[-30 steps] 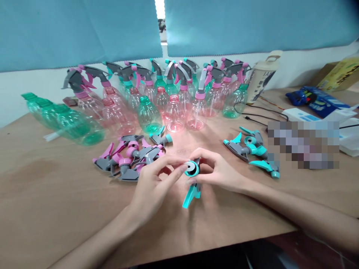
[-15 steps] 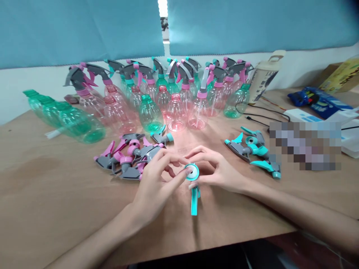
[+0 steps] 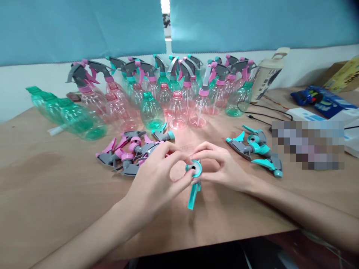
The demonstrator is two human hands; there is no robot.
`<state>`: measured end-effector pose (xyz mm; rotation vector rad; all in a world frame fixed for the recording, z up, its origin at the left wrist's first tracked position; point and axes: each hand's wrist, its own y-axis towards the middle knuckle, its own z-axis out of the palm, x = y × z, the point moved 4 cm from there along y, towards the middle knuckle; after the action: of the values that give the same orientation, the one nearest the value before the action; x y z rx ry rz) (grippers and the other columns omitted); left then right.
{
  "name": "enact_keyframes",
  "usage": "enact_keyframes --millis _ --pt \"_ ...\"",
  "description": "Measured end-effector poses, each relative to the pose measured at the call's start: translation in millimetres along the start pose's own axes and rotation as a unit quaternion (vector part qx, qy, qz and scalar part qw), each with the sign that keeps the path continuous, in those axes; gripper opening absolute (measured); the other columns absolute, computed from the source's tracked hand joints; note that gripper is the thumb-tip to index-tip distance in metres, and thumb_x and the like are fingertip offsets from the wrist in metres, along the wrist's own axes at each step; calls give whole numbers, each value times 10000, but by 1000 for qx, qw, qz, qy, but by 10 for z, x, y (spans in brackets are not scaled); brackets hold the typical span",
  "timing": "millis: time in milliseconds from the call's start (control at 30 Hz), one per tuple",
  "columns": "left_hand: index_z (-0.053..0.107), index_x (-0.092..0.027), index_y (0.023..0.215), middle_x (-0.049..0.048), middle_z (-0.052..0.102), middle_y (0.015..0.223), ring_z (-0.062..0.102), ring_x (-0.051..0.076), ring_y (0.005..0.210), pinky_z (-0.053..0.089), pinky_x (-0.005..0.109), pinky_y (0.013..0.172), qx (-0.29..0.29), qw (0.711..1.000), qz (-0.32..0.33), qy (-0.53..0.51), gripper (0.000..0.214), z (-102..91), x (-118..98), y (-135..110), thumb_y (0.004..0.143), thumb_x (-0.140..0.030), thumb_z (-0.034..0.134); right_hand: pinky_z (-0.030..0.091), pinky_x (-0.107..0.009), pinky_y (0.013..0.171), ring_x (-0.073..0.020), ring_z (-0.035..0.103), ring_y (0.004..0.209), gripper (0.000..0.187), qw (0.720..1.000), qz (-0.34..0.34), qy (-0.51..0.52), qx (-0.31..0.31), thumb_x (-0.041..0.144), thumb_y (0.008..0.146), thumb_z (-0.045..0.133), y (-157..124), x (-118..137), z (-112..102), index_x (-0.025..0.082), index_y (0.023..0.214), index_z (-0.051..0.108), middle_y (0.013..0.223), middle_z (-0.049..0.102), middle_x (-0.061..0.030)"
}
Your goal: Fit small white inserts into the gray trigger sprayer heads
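Note:
Both hands meet over the middle of the wooden table (image 3: 50, 201) around one teal and grey spray-trigger head (image 3: 193, 183). My right hand (image 3: 221, 168) grips its body from the right, the teal screw collar facing up toward me and the teal lever hanging down. My left hand (image 3: 157, 179) comes in from the left, thumb and fingertips pinching at the collar's rim. A loose heap of pink and grey trigger heads (image 3: 126, 153) lies just left of my left hand. Three teal trigger heads (image 3: 255, 149) lie to the right of my right hand.
Several pink and green clear bottles (image 3: 168, 101), many capped with trigger heads, stand at the back. Green bottles (image 3: 70, 117) lie on their sides at far left. Black cables (image 3: 258, 116), a beige jug (image 3: 266, 74), boxes and a blue packet (image 3: 319, 99) fill the right side.
The trigger head has been turned in my fingers, its teal lever swinging from straight down to slanting down-left. My left fingers have closed in more tightly on the collar.

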<state>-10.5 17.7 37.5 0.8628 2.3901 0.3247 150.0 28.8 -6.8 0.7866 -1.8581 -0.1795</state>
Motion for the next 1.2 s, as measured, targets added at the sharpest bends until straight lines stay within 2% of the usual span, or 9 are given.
enact_keyframes --millis 200,267,400,533,633,700,767,1033,1200 --pt "661 -181 790 40 630 882 579 191 777 457 295 630 -1 994 14 112 67 -47 -184 -36 813 -225 616 510 -348 772 -192 604 893 349 999 -36 -37 -17 297 733 740 -44 30 -6 242 1068 658 975 606 -47" --pt "660 -169 805 50 633 889 577 200 792 464 304 643 -9 993 13 120 53 -25 -225 -41 811 -197 616 509 -339 771 -188 604 890 344 998 -39 -37 -21 273 736 736 -54 23 -10 234 1068 658 973 603 -46" --pt "654 -165 860 54 616 934 566 194 863 482 318 734 -13 998 42 45 61 19 -214 4 812 -149 620 512 -334 754 -185 604 864 292 998 -40 -37 -35 274 742 728 -58 12 -28 238 1024 664 953 610 -39" --pt "674 -227 846 21 594 917 572 157 804 481 276 674 61 997 15 -35 61 36 -80 56 833 -244 617 519 -330 743 -180 606 846 283 997 -42 -48 -39 281 736 738 -58 21 -30 240 1008 673 926 606 -36" --pt "676 -221 801 22 606 877 566 174 780 466 300 667 55 998 -25 26 79 4 -44 42 824 -280 629 524 -330 728 -181 607 844 336 996 -41 -69 -37 286 748 728 -69 25 -17 258 1076 662 931 600 -37" --pt "661 -191 745 34 618 834 552 205 798 455 337 689 32 995 -26 96 106 -5 -88 20 826 -245 620 524 -335 740 -186 606 864 350 994 -49 -84 -42 284 760 717 -80 33 -15 264 1104 655 945 593 -42" --pt "648 -174 717 46 616 810 534 220 807 453 353 694 31 993 -12 118 142 26 -140 -2 844 -200 588 523 -340 749 -191 606 874 335 993 -60 -92 -47 287 767 709 -87 41 -16 264 1097 661 941 592 -45" --pt "650 -246 958 55 540 1081 527 211 1018 454 376 877 20 999 3 -38 132 131 -78 -177 899 -244 533 521 -328 742 -184 627 855 309 996 -43 -69 -48 232 768 702 -88 10 -46 232 1075 660 965 610 -52" --pt "625 -258 1010 68 457 1178 499 216 1098 468 365 899 13 998 13 -58 141 127 -48 -198 889 -270 554 525 -343 761 -194 634 876 327 997 -45 -57 -31 251 766 706 -103 31 -27 247 1089 650 959 630 -46"
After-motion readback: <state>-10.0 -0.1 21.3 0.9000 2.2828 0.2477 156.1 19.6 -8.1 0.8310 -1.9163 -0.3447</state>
